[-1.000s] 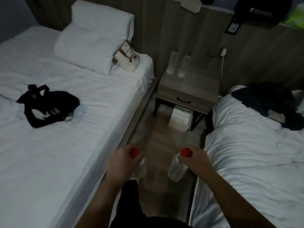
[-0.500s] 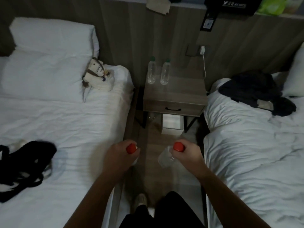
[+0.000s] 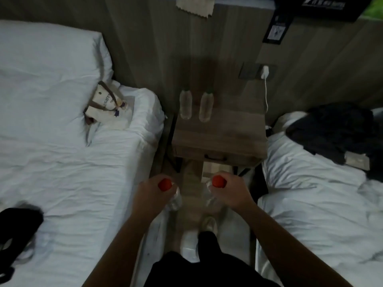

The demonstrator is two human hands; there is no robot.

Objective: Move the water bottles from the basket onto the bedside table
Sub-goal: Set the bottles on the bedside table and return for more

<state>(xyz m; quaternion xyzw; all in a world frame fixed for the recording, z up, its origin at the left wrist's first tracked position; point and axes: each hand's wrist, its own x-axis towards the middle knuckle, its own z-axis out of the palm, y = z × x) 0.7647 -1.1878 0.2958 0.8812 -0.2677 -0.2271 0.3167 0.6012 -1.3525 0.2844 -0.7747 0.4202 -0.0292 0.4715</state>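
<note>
My left hand (image 3: 151, 193) grips a clear water bottle with a red cap (image 3: 164, 184) by its neck, the body hanging down. My right hand (image 3: 234, 191) holds a second red-capped clear bottle (image 3: 218, 181) the same way. Both hands hover over the floor, just short of the wooden bedside table (image 3: 219, 133). Two clear bottles with dark caps stand upright at the table's back left, one on the left (image 3: 185, 104) and one beside it (image 3: 206, 106). No basket is in view.
White beds flank the narrow aisle, left (image 3: 72, 162) and right (image 3: 321, 204). A small cream bag (image 3: 107, 104) lies by the left pillow, a black bag (image 3: 16, 228) at the left edge, dark clothes (image 3: 335, 129) on the right bed. A charger (image 3: 265, 72) hangs from the wall.
I have walked forward between the beds, so the bedside table is now much closer and centred. Both hands still carry their bottles at the same height.
</note>
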